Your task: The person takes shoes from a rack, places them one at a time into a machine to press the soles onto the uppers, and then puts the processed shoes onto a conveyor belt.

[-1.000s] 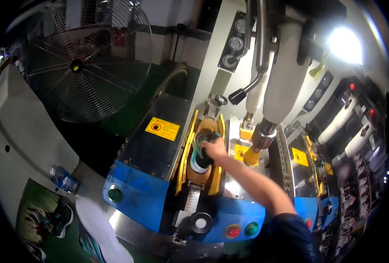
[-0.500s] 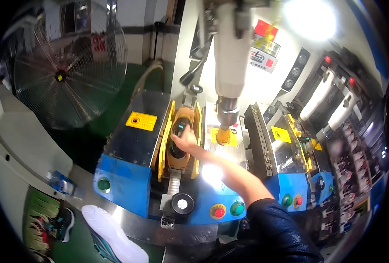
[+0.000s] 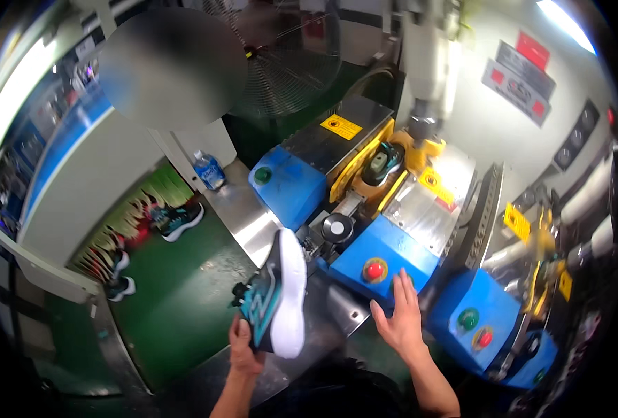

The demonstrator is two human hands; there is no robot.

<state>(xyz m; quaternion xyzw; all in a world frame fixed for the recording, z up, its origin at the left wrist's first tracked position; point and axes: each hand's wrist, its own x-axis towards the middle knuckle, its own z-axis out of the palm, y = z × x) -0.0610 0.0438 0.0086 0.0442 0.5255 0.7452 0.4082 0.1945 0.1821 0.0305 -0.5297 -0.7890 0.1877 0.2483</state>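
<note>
The left grip (image 3: 246, 350) and the right grip (image 3: 401, 322) are bare hands, on 2 forearms (image 3: 433, 383) uncovered as far as they show. Dark, nearly black clothing (image 3: 340, 393) shows below, its cut lost in shadow.

Blk sneaker (image 3: 266, 296) w/ teal side pattern & thick wht sole is gripped low down in the L hand (image 3: 245, 346), standing roughly upright, narrower end up, sole turned to the R, lace side to the L. 2nd blk sneaker (image 3: 387, 166), teal trim & a pale patch on top, sits sole-down in the shoe press (image 3: 291, 184), btwn its yellow side pads (image 3: 356, 171), upper facing up. Green btn (image 3: 394, 284) on the blue front panel is mostly hidden under the outstretched fingers of the R hand (image 3: 401, 324); can't tell if it's pressed.
</note>
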